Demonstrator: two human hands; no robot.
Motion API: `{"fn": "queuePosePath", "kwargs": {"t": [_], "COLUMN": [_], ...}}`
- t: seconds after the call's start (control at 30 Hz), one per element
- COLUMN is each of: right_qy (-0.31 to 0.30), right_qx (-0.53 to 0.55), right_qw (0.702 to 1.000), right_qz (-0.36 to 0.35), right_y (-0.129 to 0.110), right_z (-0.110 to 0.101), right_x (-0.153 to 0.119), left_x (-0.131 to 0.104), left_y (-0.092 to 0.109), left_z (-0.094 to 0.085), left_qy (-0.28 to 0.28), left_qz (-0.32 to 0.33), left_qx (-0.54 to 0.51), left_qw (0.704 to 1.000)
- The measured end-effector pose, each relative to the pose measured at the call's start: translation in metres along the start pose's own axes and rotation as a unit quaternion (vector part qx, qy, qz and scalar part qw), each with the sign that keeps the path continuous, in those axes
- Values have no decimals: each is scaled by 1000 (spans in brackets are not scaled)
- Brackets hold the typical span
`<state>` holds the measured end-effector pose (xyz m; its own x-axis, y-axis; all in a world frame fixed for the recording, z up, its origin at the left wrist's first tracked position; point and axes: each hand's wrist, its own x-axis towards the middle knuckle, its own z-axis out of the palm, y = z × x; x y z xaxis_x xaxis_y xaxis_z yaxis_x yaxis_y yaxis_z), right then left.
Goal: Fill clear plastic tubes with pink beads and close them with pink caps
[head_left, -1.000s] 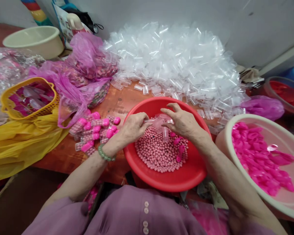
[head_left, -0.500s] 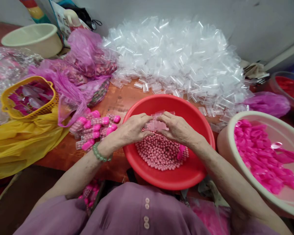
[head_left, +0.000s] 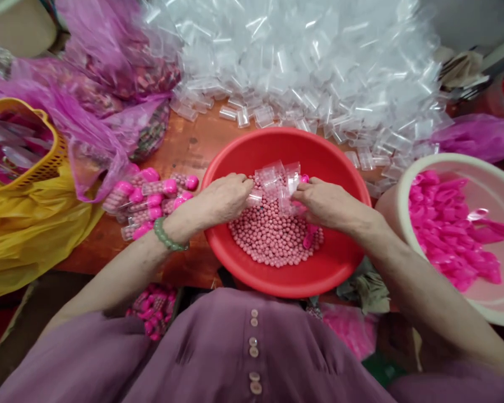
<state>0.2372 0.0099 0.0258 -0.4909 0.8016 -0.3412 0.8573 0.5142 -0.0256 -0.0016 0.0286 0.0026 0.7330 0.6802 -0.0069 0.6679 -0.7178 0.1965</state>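
A red basin (head_left: 252, 282) holds a heap of pink beads (head_left: 273, 240), with several clear plastic tubes (head_left: 271, 178) lying on top. At the heap's left side my left hand (head_left: 224, 198) pinches a short clear tube (head_left: 254, 197) between thumb and fingers. Opposite it, my right hand (head_left: 330, 204) has its fingers closed on another clear tube (head_left: 289, 202); its fingertips are partly hidden. A bright pink cap piece (head_left: 309, 237) rests on the beads below my right hand. More pink plastic shows beside those fingers, too covered to make out.
Bead-filled tubes with pink caps (head_left: 151, 198) lie left of the basin. Behind rises a large pile of clear tubes (head_left: 294, 67). A cream tub (head_left: 397, 207) of pink caps stands right. A yellow basket (head_left: 50, 148) and purple bags (head_left: 105, 106) are at left.
My hands have moved apart from the cluster of tubes they held together. Tubes now lie on the beads, and each hand grips one at its side. The view has tilted down.
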Motion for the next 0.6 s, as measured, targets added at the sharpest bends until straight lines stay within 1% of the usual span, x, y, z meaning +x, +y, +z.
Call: {"fn": "queuePosePath", "kwargs": {"t": [0.1, 0.2, 0.27, 0.3, 0.4, 0.5, 0.6], "right_qy": [-36, -23, -13, -18, -43, -51, -62], "right_qx": [-18, -53, -55, -58, -76, -70, -58], "right_qw": [999, 997, 998, 998, 995, 991, 982], "right_qz": [37, 45, 37, 26, -46, -103, -169], "right_y": [2, -2, -6, -9, -14, -17, -22], "right_z": [10, 25, 33, 36, 38, 41, 49], "right_x": [0, 4, 9, 11, 15, 14, 9], "left_x": [9, 18, 22, 25, 33, 41, 45], "left_y": [-1, 0, 3, 5, 10, 10, 5], "left_z": [6, 12, 14, 14, 13, 9, 5], "left_qy": [-37, -67, -99, -122, -179, -202, -218], "left_qz": [15, 20, 30, 38, 69, 86, 92], "left_qx": [57, 121, 152, 162, 170, 160, 137], "left_qw": [998, 990, 983, 979, 967, 962, 962]}}
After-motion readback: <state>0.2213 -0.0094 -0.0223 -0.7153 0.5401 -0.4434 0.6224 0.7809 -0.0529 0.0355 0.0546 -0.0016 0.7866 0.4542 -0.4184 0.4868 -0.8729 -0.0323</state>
